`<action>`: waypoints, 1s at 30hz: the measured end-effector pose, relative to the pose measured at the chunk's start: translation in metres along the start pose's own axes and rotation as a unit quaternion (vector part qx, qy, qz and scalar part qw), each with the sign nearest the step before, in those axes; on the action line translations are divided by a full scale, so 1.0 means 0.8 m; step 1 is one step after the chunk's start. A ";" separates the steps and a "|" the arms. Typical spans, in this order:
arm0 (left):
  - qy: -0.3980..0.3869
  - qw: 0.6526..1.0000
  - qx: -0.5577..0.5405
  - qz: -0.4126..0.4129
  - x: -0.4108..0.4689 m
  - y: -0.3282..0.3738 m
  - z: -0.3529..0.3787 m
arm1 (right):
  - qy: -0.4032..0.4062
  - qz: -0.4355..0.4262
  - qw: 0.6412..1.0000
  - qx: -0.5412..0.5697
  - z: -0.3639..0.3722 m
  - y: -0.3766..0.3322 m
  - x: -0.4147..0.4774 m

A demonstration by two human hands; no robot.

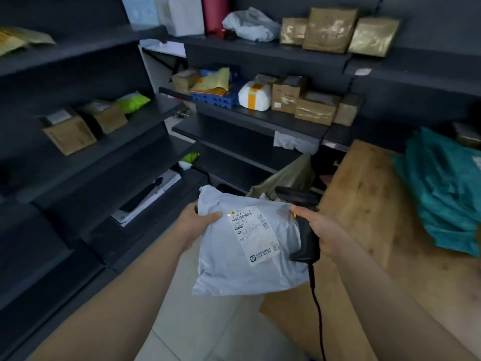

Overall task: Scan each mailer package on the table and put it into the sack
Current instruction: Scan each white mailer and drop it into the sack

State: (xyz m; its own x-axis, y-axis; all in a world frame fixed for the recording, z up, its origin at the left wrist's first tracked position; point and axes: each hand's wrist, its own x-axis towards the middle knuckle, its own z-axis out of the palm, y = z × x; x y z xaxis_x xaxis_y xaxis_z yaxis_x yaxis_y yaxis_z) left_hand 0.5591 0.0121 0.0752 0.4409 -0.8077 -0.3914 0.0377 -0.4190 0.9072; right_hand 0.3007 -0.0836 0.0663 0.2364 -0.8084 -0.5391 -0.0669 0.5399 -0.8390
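Note:
A pale grey mailer package [229, 259] with a white shipping label hangs in the air in front of me, label side up. My left hand [195, 222] grips its left edge, thumb on top. My right hand [320, 225] grips the handle of a black barcode scanner [304, 230], whose head sits over the mailer's upper right corner. The scanner's cable drops to the lower edge of the view. Behind the mailer an olive-green sack [289, 175] stands by the corner of the wooden table [364, 194]. Teal mailers [447, 194] are piled on the table's right side.
Dark shelving [86, 157] runs along the left and back, holding cardboard boxes [312, 105], a blue crate [216, 97], a white wrapped parcel [255, 96] and gold packets [330, 29]. Light floor tiles [208, 321] show below my arms.

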 end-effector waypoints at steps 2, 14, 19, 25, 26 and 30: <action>-0.003 1.000 0.001 -0.018 0.039 -0.001 -0.029 | 0.004 0.006 1.000 0.005 0.029 -0.007 0.022; -0.002 0.996 0.081 -0.025 0.297 0.018 -0.035 | 0.057 0.020 0.996 0.067 0.099 -0.059 0.201; -0.038 0.993 0.105 -0.026 0.409 0.030 -0.019 | 0.103 0.055 0.990 0.078 0.119 -0.069 0.284; -0.139 0.977 0.132 -0.096 0.528 0.015 0.007 | 0.189 0.087 0.976 0.056 0.138 -0.068 0.349; -0.160 0.972 0.137 -0.106 0.548 0.010 0.012 | 0.203 0.096 0.973 0.051 0.142 -0.066 0.358; -0.220 0.951 0.173 -0.131 0.620 -0.019 0.032 | 0.264 0.125 0.956 0.024 0.158 -0.048 0.395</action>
State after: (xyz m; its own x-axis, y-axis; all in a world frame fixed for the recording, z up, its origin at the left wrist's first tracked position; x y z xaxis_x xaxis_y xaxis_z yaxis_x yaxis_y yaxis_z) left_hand 0.7542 -0.3932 -0.1368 0.0367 -0.7202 -0.6928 -0.2363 -0.6799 0.6942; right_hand 0.5005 -0.3301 -0.0628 -0.3040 -0.6518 -0.6948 -0.0107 0.7316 -0.6817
